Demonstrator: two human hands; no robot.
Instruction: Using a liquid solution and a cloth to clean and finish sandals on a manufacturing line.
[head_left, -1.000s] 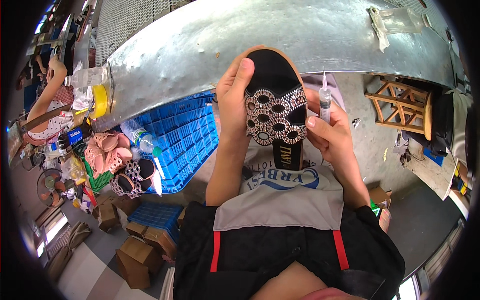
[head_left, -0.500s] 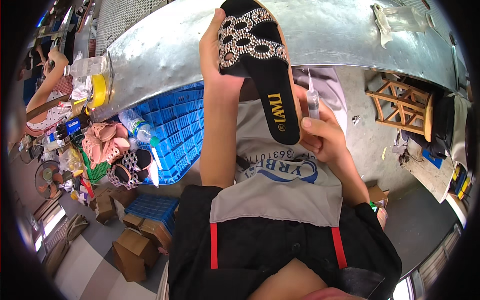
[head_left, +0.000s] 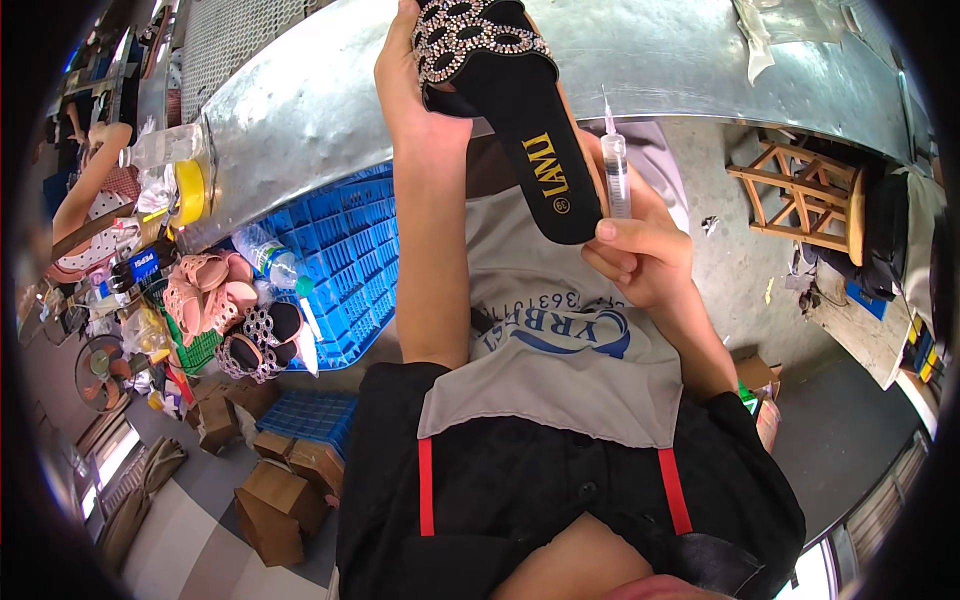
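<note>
Workbench: a long grey metal table (head_left: 300,110) curves across the top of the view, its edge bowed by the lens.
Crate: a blue plastic crate (head_left: 345,260) sits below the table's edge, left of the person's arm.
Apron: a grey apron (head_left: 560,360) over a black shirt with red stripes fills the lower centre.
Stool: a small wooden stool (head_left: 800,195) stands on the concrete floor at right.
Sandal: a black sandal (head_left: 525,120) with a jewelled, chain-patterned strap is raised over the table edge, toe end up, gold lettering showing on the insole.
Left hand: the left hand (head_left: 415,85) is clamped around the sandal's strap end, fingers wrapped behind it.
Right hand: the right hand (head_left: 640,255) is closed around a syringe, just beside the sandal's heel.
Syringe: a clear syringe (head_left: 615,170) stands upright, needle pointing up, alongside the sandal's right edge.
Pile: pink and black sandals (head_left: 225,310) lie heaped at left.
</note>
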